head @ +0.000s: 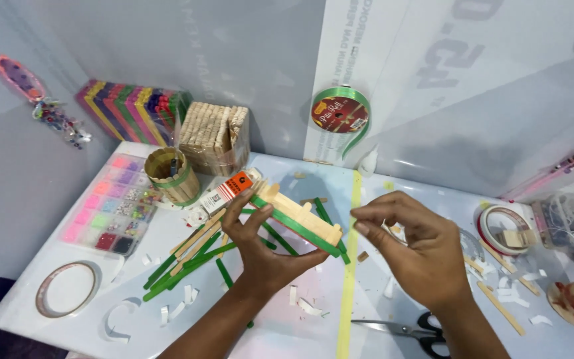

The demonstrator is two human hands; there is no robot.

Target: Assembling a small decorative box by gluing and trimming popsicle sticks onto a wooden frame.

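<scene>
A stick panel [300,223], plain wood edged with a green stick, sits tilted in the left hand [260,249], gripped between thumb and fingers above the table [48,266]. The right hand [413,249] hovers just beside the panel's far end, fingertips pinched together; whether they hold anything, I cannot tell. Under the grip lie loose green and plain sticks [194,256]. Beyond it is a glue tube [224,193], then a stick cup [173,176]. Scissors [406,329] lie nearer, below the right hand.
</scene>
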